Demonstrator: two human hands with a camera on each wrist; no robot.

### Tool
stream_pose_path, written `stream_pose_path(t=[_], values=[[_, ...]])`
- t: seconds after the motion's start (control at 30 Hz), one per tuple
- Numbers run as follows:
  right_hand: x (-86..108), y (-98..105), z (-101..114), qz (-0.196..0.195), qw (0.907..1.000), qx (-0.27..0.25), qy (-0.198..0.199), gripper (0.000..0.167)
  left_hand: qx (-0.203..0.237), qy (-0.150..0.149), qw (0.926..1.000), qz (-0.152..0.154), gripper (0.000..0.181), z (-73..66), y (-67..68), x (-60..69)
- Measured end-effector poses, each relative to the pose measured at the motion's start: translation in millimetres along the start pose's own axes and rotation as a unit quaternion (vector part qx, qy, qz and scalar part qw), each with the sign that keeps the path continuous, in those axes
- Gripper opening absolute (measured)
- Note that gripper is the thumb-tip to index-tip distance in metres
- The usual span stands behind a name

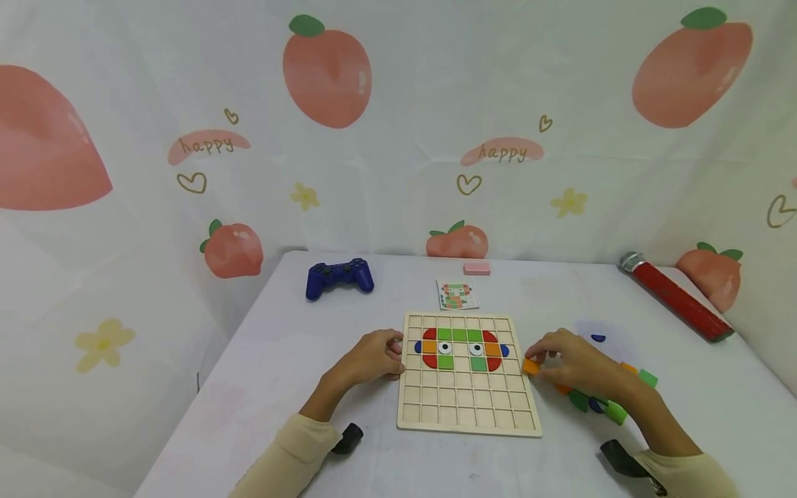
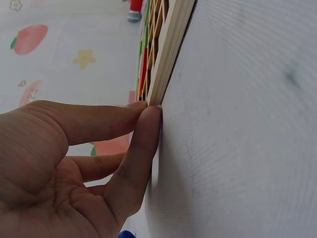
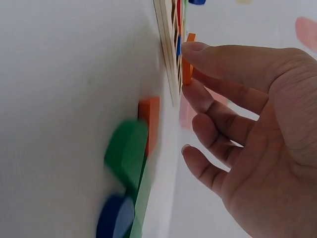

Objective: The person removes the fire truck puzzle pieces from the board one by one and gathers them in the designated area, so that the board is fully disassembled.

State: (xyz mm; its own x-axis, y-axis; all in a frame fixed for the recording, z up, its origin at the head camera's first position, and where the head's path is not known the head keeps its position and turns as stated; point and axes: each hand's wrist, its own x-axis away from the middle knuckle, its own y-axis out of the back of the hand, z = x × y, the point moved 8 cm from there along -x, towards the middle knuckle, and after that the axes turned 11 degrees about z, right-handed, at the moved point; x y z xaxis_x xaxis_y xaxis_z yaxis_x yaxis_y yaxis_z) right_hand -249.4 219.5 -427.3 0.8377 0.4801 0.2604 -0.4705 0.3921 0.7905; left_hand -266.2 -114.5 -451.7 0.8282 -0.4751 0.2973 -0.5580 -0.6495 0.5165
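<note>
A wooden grid board (image 1: 463,399) lies on the table, its upper rows holding red, green, orange and blue pieces and two eye pieces (image 1: 445,348). At the board's left edge, my left hand (image 1: 373,356) pinches the rim between thumb and finger; the left wrist view shows the fingertips (image 2: 148,116) against the wooden edge (image 2: 171,49). Just off the right edge, my right hand (image 1: 575,363) pinches an orange square tile (image 1: 531,366) between thumb and fingers. In the right wrist view that orange tile (image 3: 187,67) stands on edge, close to the board.
Loose green, blue and orange pieces (image 1: 616,413) lie beside and partly under my right forearm. A pattern card (image 1: 457,294) and a pink block (image 1: 477,269) lie behind the board. A blue game controller (image 1: 339,277) is back left, a red microphone-like object (image 1: 679,299) back right.
</note>
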Motion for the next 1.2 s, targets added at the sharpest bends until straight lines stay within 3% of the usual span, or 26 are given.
stream_pose_path(t=[0.27,0.93,1.2], values=[[-10.4,-11,26,0.017,0.9983,0.027,0.049,0.027,0.013,-0.004,0.9999,-0.002,0.064,-1.0,-0.1,1.4],[-46.6,-39,96,0.039,0.9861,0.058,0.151,0.023,-0.001,-0.006,1.0,-0.007,0.063,-2.5,2.3,2.4],[-56.6,-50,109,0.049,0.9816,0.079,0.167,0.02,-0.004,-0.006,1.0,-0.006,0.063,-4.8,2.0,2.9]])
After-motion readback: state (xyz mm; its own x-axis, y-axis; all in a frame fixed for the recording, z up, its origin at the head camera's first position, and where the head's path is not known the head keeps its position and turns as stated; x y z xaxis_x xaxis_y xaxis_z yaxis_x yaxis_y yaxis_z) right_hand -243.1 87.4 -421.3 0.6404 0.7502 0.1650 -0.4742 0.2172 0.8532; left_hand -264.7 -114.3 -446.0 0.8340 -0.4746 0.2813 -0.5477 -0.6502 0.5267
